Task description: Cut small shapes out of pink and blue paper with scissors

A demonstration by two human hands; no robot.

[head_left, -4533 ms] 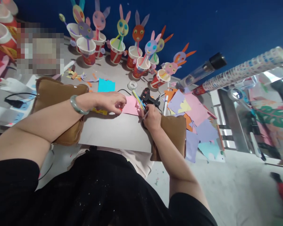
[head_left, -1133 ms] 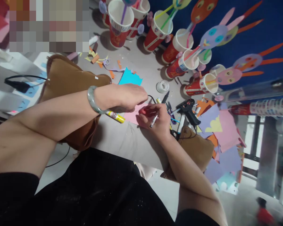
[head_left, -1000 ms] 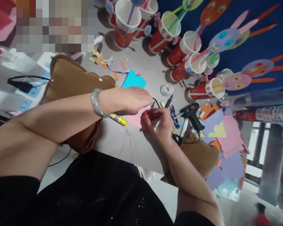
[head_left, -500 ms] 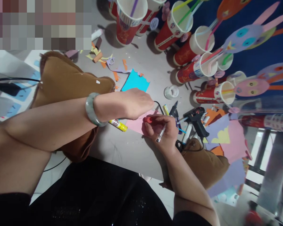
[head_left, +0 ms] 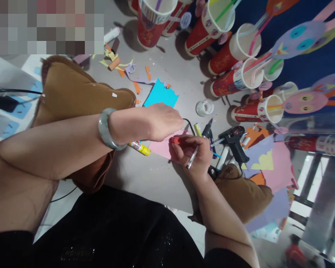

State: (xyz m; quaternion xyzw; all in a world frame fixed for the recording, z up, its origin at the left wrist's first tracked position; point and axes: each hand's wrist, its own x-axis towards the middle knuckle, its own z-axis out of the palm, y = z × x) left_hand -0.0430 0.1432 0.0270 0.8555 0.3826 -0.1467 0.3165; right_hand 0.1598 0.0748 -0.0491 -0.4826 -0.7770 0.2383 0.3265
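Observation:
My right hand (head_left: 197, 152) is closed around a slim clear pen (head_left: 192, 158) over a sheet of pink paper (head_left: 164, 147). A small red piece (head_left: 175, 140) shows at its fingertips; its kind is unclear. Reaching across from the left, my left hand (head_left: 163, 121) is bent down at the paper's far side, a pale green bangle (head_left: 106, 128) on its wrist. Its back faces me, and its fingers are mostly hidden. Bright blue paper (head_left: 160, 93) lies just beyond it. A yellow glue stick (head_left: 139, 148) lies below the left wrist, partly covered.
Red paper cups (head_left: 156, 28) with straws and paper animal faces line the far and right side. A black glue gun (head_left: 234, 141) lies right of my right hand, near a tape roll (head_left: 205, 108). Brown cushions (head_left: 78, 93) and paper scraps (head_left: 114, 63) are around.
The view has shifted slightly, so the cups sit a little further right and higher. Both hands keep nearly the same place over the pink paper; the pen is still held.

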